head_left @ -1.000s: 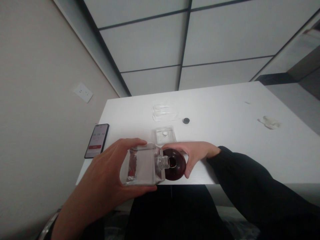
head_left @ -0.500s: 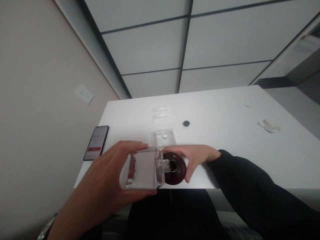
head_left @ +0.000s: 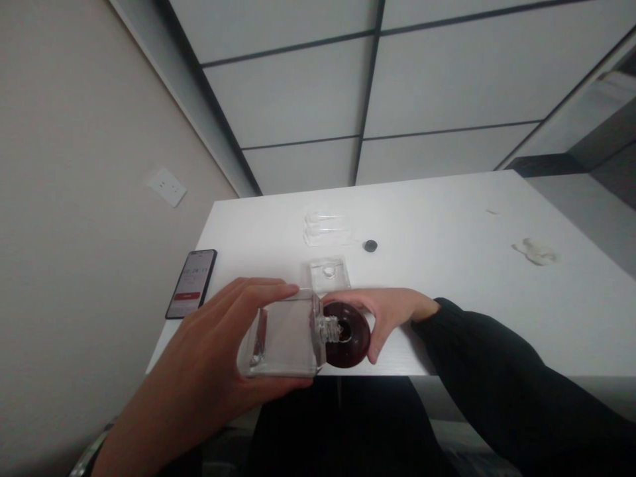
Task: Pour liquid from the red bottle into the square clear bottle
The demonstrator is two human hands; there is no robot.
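Note:
In my left hand (head_left: 223,338) is a clear square glass bottle (head_left: 291,338), tipped on its side with its threaded neck pointing right. Its open mouth is over the opening of a dark red round bottle (head_left: 354,351); whether the two touch I cannot tell. Clear liquid seems to lie inside the square bottle. My right hand (head_left: 385,315) wraps round the dark red bottle near the table's front edge. Just behind them lies a clear square piece with a round hole (head_left: 329,275), partly covered by my hands.
On the white table (head_left: 437,232) lie a clear plastic piece (head_left: 328,228), a small dark round cap (head_left: 370,246) and a crumpled pale scrap (head_left: 535,252). A phone (head_left: 191,285) with a timer on its screen rests at the left edge, beside the wall.
The square bottle has shifted slightly right, bringing its mouth further over the dark red bottle's opening. My right hand stays where it was.

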